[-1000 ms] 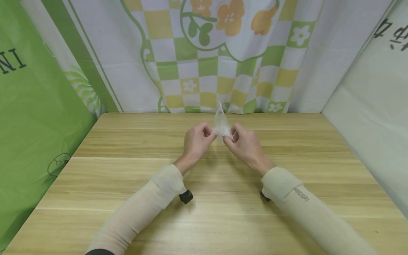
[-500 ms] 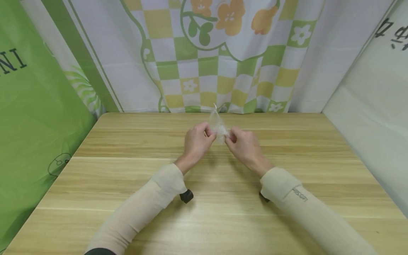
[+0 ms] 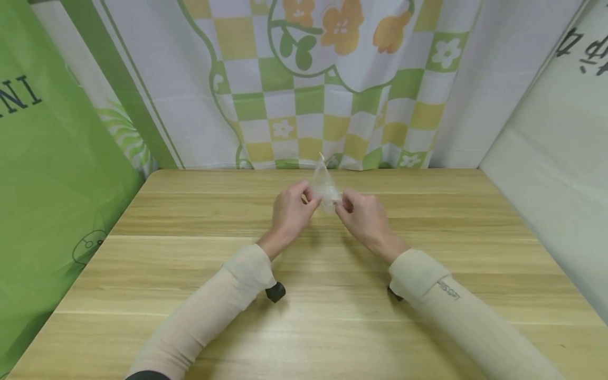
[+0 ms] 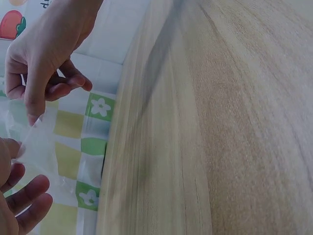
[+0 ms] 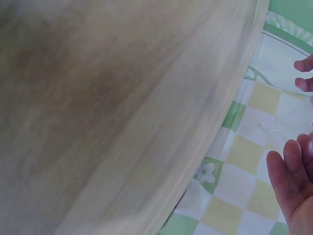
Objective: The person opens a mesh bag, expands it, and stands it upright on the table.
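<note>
A small, thin, clear plastic bag [image 3: 325, 179] stands up between the two hands over the far middle of the table, its pointed top tilted slightly left. My left hand [image 3: 292, 208] pinches its left edge between thumb and index finger. On the other side my right hand [image 3: 366, 216] pinches the lower right edge. In the left wrist view the film [image 4: 41, 152] stretches between the fingertips of the right hand [image 4: 49, 63] and the left hand [image 4: 19, 200]. The right wrist view catches several fingers of the right hand [image 5: 293, 181] and, at the frame's edge, left fingertips [image 5: 304, 73].
The wooden table [image 3: 304, 327] spreads beneath both forearms. A checked, flowered curtain [image 3: 309, 100] hangs behind its far edge. Green cloth [image 3: 57, 174] borders the left side and a white sheet [image 3: 551, 142] the right. A black wrist piece [image 3: 275, 292] sticks out under the left cuff.
The bag's pointed top has shifted a little left, and its lower part has bunched slightly between the fingers. The right hand has moved slightly; both hands keep their pinch.
</note>
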The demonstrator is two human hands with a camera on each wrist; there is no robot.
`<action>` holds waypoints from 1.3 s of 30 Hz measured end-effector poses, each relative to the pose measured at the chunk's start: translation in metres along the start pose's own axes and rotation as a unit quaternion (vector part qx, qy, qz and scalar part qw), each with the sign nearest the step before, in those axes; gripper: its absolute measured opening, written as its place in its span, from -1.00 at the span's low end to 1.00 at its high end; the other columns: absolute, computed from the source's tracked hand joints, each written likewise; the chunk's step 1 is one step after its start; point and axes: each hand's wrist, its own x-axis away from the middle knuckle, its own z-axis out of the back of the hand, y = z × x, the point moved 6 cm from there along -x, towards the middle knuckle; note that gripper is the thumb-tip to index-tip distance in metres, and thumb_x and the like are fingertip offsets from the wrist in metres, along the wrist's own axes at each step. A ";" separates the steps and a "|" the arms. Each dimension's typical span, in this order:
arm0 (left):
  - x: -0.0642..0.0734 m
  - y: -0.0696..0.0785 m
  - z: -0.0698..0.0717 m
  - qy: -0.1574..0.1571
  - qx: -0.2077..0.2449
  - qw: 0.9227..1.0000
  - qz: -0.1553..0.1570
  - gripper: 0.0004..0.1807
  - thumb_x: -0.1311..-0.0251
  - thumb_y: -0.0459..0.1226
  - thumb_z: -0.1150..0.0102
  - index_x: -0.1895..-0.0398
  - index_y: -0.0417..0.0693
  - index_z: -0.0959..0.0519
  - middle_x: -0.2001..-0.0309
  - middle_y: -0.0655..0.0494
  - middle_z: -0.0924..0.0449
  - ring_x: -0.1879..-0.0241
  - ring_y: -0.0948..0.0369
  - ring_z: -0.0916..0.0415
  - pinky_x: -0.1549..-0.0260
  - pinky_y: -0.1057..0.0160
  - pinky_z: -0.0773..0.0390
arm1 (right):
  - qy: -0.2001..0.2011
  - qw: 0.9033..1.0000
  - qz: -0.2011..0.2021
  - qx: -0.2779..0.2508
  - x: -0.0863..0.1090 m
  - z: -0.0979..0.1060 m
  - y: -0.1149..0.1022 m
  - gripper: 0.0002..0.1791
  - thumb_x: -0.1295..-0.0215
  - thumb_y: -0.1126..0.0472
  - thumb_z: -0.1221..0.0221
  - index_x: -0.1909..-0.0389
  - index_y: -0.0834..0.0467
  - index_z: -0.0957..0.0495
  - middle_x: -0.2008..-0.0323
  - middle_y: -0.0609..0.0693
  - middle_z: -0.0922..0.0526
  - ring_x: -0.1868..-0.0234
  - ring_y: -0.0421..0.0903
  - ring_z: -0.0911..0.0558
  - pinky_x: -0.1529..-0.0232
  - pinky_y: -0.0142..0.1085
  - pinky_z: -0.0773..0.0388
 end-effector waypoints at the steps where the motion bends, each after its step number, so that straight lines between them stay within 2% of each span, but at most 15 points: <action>1: 0.000 0.000 0.001 0.001 0.005 1.000 -0.003 -0.65 -0.23 -0.25 -0.41 0.54 -0.01 -0.39 0.45 0.13 -0.58 0.53 0.26 -0.57 0.56 0.31 -0.50 | -0.002 1.000 0.003 -0.007 0.001 0.001 0.000 -0.66 -0.24 0.29 -0.34 0.60 0.15 -0.39 0.72 -0.06 -0.44 0.71 -0.18 -0.33 0.67 -0.30 -0.30; 4: 0.001 0.000 0.003 0.007 0.016 1.000 -0.017 -0.66 -0.24 -0.20 -0.41 0.52 -0.01 -0.40 0.44 0.12 -0.60 0.51 0.25 -0.61 0.54 0.31 -0.54 | -0.011 0.999 -0.005 -0.038 0.004 0.003 0.001 -0.67 -0.26 0.11 -0.35 0.53 0.17 -0.45 0.68 -0.06 -0.47 0.68 -0.17 -0.38 0.62 -0.27 -0.37; 7: 0.002 0.002 0.007 0.021 0.010 0.999 -0.046 -0.65 -0.24 -0.18 -0.40 0.52 -0.02 -0.40 0.46 0.11 -0.60 0.51 0.23 -0.62 0.53 0.31 -0.56 | -0.032 0.994 -0.059 -0.085 0.007 0.006 0.008 -0.65 -0.30 -0.04 -0.28 0.41 0.17 -0.51 0.60 -0.05 -0.53 0.59 -0.14 -0.47 0.51 -0.24 -0.45; 9: 0.003 0.005 0.010 0.032 -0.009 0.996 -0.081 -0.65 -0.22 -0.19 -0.42 0.53 -0.04 -0.42 0.48 0.10 -0.59 0.52 0.22 -0.62 0.53 0.33 -0.57 | -0.048 0.986 -0.112 -0.117 0.008 0.006 0.016 -0.61 -0.35 -0.12 -0.21 0.31 0.17 -0.54 0.53 -0.01 -0.58 0.51 -0.10 -0.52 0.43 -0.22 -0.49; 11: 0.003 0.010 0.013 0.042 -0.039 0.990 -0.130 -0.66 -0.21 -0.22 -0.43 0.54 -0.06 -0.44 0.50 0.09 -0.58 0.53 0.22 -0.60 0.55 0.34 -0.55 | -0.065 0.969 -0.170 -0.164 0.007 0.006 0.024 -0.54 -0.41 -0.19 -0.14 0.20 0.19 -0.54 0.43 0.06 -0.63 0.43 -0.04 -0.58 0.35 -0.16 -0.58; 13: 0.005 0.017 0.014 0.049 -0.071 0.979 -0.184 -0.68 -0.20 -0.26 -0.43 0.54 -0.07 -0.45 0.52 0.11 -0.55 0.57 0.24 -0.54 0.59 0.35 -0.51 | -0.081 0.948 -0.223 -0.214 0.003 0.006 0.028 -0.44 -0.42 -0.25 -0.10 0.07 0.22 -0.54 0.32 0.14 -0.65 0.35 0.04 -0.62 0.28 -0.06 -0.64; 16: 0.008 0.028 0.014 0.063 -0.119 0.957 -0.258 -0.70 -0.17 -0.29 -0.43 0.55 -0.05 -0.46 0.53 0.15 -0.51 0.65 0.27 -0.42 0.70 0.35 -0.41 | -0.109 0.919 -0.276 -0.259 -0.004 0.005 0.028 -0.29 -0.38 -0.34 -0.09 -0.10 0.25 -0.52 0.21 0.21 -0.63 0.26 0.13 -0.65 0.24 0.06 -0.68; 18: 0.010 0.034 0.013 0.072 -0.149 0.941 -0.296 -0.70 -0.16 -0.31 -0.42 0.56 -0.04 -0.45 0.53 0.16 -0.49 0.69 0.29 -0.35 0.75 0.36 -0.35 | -0.132 0.907 -0.297 -0.268 -0.010 0.004 0.025 -0.19 -0.33 -0.42 -0.09 -0.16 0.25 -0.52 0.16 0.22 -0.60 0.20 0.14 -0.66 0.21 0.07 -0.68; 22: 0.013 0.043 0.009 0.084 -0.202 0.910 -0.352 -0.72 -0.21 -0.32 -0.37 0.56 -0.07 -0.46 0.55 0.14 -0.46 0.73 0.28 -0.28 0.78 0.37 -0.30 | -0.168 0.885 -0.332 -0.280 -0.019 0.000 0.020 -0.11 -0.22 -0.52 -0.11 -0.10 0.24 -0.54 0.05 0.19 -0.58 0.09 0.15 -0.67 0.17 0.07 -0.68; 24: 0.015 0.045 0.007 0.083 -0.215 0.900 -0.370 -0.76 -0.23 -0.31 -0.35 0.53 -0.09 -0.50 0.55 0.13 -0.46 0.72 0.27 -0.31 0.77 0.38 -0.33 | -0.180 0.869 -0.352 -0.298 -0.021 -0.003 0.020 -0.14 -0.20 -0.51 -0.14 -0.04 0.23 -0.54 0.00 0.16 -0.59 0.03 0.14 -0.65 0.13 0.06 -0.67; 26: 0.016 0.045 0.005 0.076 -0.223 0.893 -0.383 -0.79 -0.24 -0.31 -0.35 0.50 -0.10 -0.53 0.54 0.13 -0.47 0.70 0.26 -0.35 0.75 0.39 -0.37 | -0.186 0.855 -0.366 -0.318 -0.022 -0.007 0.021 -0.21 -0.23 -0.44 -0.17 -0.03 0.24 -0.53 -0.04 0.15 -0.60 -0.02 0.13 -0.64 0.07 0.04 -0.66; 29: 0.018 0.044 0.002 0.072 -0.228 0.888 -0.392 -0.84 -0.21 -0.30 -0.38 0.45 -0.12 -0.58 0.51 0.12 -0.51 0.67 0.24 -0.44 0.73 0.38 -0.43 | -0.185 0.842 -0.376 -0.341 -0.022 -0.010 0.022 -0.29 -0.30 -0.30 -0.21 -0.11 0.26 -0.51 -0.08 0.17 -0.60 -0.09 0.12 -0.61 -0.02 0.01 -0.62; 32: 0.019 0.044 -0.001 0.074 -0.229 0.886 -0.396 -0.82 -0.20 -0.30 -0.38 0.46 -0.12 -0.56 0.51 0.12 -0.51 0.67 0.23 -0.46 0.76 0.37 -0.42 | -0.159 0.840 -0.379 -0.355 -0.023 -0.011 0.023 -0.34 -0.35 -0.15 -0.22 -0.21 0.29 -0.46 -0.11 0.25 -0.60 -0.10 0.14 -0.60 -0.05 -0.01 -0.60; 36: 0.019 0.043 -0.003 0.069 -0.218 0.892 -0.390 -0.80 -0.22 -0.29 -0.34 0.48 -0.11 -0.52 0.53 0.13 -0.48 0.67 0.22 -0.44 0.79 0.36 -0.38 | -0.116 0.844 -0.378 -0.362 -0.025 -0.012 0.025 -0.44 -0.37 0.00 -0.22 -0.21 0.32 -0.47 -0.06 0.28 -0.63 0.01 0.08 -0.67 0.06 -0.11 -0.65; 39: 0.019 0.040 -0.003 0.047 -0.207 0.902 -0.377 -0.78 -0.19 -0.24 -0.40 0.44 -0.11 -0.52 0.50 0.13 -0.48 0.66 0.22 -0.44 0.76 0.36 -0.40 | -0.099 0.849 -0.368 -0.367 -0.025 -0.012 0.025 -0.51 -0.38 0.08 -0.22 -0.15 0.35 -0.50 0.01 0.29 -0.66 0.16 -0.04 -0.71 0.17 -0.21 -0.68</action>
